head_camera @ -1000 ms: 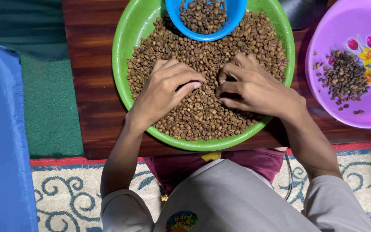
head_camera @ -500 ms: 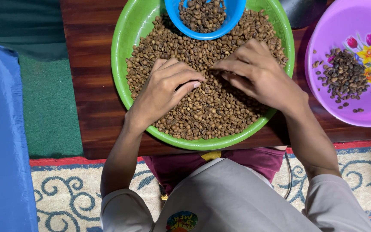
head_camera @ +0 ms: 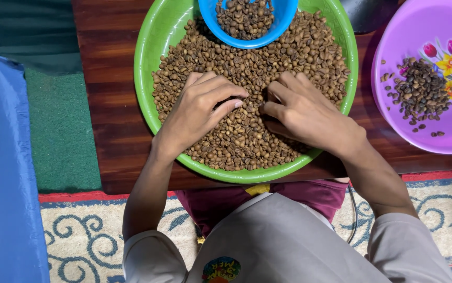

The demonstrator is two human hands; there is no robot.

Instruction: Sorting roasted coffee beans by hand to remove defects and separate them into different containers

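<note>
Beans (head_camera: 247,63), small, brown, heaped; both hands (head_camera: 252,112) curled loosely atop, gripping nothing discernible.

1. A low dark wooden table (head_camera: 116,78) with red-brown planks filled the top centre.
2. A green mat (head_camera: 61,131) lay left of it, and a blue cloth (head_camera: 3,173) ran along the left edge.
3. A cream rug (head_camera: 79,236) with blue scrolls and a red border covered the floor below.
4. Lighting was even and soft.

Bright, even light; sharp focus, soft shadows.
</note>
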